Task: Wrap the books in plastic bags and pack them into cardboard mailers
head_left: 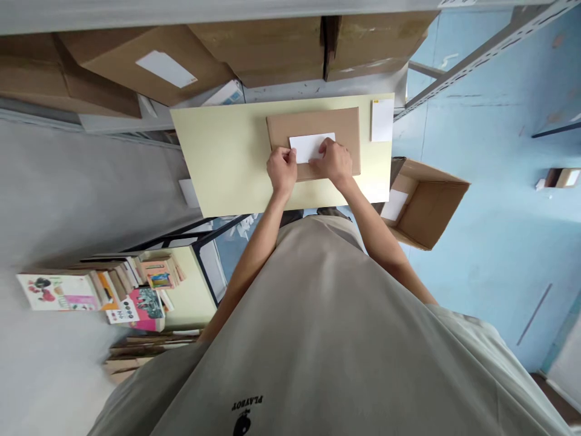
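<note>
A closed brown cardboard box (281, 127) lies flat on a pale yellow tabletop in front of me. On its upper face is a blank white label (305, 147), placed lengthwise along the box. My left hand (282, 168) is closed, with thumb and forefinger pinching the label's lower left corner. At the label's right end, my right hand (336, 161) has its fingers bent, thumb and fingertips on the paper. Whether the label's underside is stuck to the cardboard, I cannot tell.
The yellow tabletop (222, 163) carries a white paper pad (382, 121) at its right. An open carton (429, 206) stands lower right. Large cartons (272, 51) line the shelf behind. Books (113, 284) are stacked on a side table at left. A metal shelf post (481, 60) slants upper right.
</note>
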`<state>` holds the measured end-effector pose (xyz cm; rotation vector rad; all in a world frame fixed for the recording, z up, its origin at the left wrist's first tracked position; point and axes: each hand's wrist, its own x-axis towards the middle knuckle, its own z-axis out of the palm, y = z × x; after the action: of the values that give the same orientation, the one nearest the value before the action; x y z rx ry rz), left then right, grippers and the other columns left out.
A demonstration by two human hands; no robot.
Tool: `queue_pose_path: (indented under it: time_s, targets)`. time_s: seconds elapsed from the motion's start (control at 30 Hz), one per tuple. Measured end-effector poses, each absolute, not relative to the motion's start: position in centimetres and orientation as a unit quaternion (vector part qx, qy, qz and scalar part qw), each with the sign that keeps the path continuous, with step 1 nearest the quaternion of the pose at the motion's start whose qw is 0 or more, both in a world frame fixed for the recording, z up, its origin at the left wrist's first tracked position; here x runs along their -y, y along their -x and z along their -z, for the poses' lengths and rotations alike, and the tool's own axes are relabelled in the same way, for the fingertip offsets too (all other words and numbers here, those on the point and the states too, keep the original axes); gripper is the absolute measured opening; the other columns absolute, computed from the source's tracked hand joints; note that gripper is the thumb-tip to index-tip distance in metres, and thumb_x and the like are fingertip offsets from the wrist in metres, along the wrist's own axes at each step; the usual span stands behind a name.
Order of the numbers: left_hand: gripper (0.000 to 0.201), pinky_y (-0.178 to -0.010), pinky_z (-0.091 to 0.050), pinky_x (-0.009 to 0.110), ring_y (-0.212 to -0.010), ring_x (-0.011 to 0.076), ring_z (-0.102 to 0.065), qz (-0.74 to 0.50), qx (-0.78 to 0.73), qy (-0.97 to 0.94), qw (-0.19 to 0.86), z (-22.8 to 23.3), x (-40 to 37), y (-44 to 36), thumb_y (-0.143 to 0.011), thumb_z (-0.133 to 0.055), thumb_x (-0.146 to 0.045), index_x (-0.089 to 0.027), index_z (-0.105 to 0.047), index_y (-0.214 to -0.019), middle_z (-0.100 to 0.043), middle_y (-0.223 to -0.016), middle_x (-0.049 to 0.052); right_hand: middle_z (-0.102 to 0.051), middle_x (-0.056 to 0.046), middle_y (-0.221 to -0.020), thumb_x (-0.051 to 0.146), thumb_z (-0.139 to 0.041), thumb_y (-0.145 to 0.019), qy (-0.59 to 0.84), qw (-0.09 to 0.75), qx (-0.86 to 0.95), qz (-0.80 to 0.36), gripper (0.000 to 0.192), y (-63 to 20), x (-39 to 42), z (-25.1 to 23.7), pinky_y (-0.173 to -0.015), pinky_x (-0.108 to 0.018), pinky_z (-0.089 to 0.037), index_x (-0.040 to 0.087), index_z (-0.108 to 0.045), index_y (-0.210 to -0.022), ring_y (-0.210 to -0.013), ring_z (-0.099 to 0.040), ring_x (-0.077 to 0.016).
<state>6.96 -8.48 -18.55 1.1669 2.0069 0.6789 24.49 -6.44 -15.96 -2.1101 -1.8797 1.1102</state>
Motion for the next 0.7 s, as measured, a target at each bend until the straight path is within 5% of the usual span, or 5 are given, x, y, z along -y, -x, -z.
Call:
queue_pose_path:
  time_s: [0.7]
  targets:
    - [0.03,-0.099,-0.063,0.035,-0.106,0.0258,-0.081,-0.287,-0.762,-0.48,0.325,19.0,8.4,-7.1,-0.115,-0.068,-0.049,-0.027,-0.068,-0.094,-0.082,-0.093,0.006,-0.082,-0.014,-0.12,0.058,-0.072,-0.112,0.655,0.005,0.66,-0.367,0.041,-25.8,5.9,16.3,-0.113,-0.062,-0.064,0.022,-0.073,-0.133,-0.124,-0.076,-0.039]
